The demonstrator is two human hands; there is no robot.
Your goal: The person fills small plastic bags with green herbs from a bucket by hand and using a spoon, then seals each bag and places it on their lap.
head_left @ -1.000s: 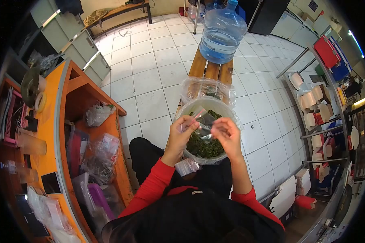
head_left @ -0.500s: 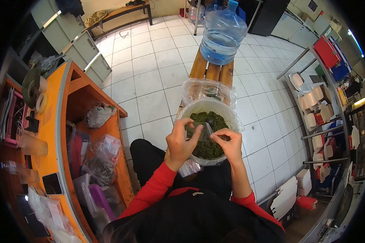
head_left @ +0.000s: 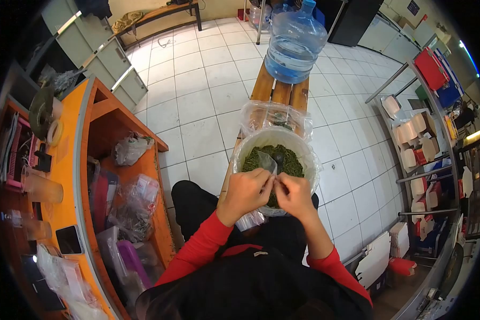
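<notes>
A small clear plastic bag (head_left: pixel 268 162) is pinched between my two hands above a white tub (head_left: pixel 310 154) lined with clear plastic. My left hand (head_left: pixel 247 195) is closed on the bag's near edge. Against it, fingertips almost touching, my right hand (head_left: pixel 294 197) is closed on the same edge. Chopped green leaves (head_left: pixel 256 153) fill the tub, and a dark rounded object (head_left: pixel 279 157) rests among them, partly covered by the bag. My fingers hide the edge they grip.
The tub stands on a slatted wooden bench (head_left: pixel 263 88), with a large blue water jug (head_left: pixel 295 48) and loose clear plastic (head_left: pixel 272 114) beyond it. An orange counter (head_left: pixel 72 176) with shelves of bags lies left. A metal rack (head_left: pixel 429 173) holding boxes stands right.
My hands have come together, the left moving right and down. The bag now points up and away from my joined fingertips.
</notes>
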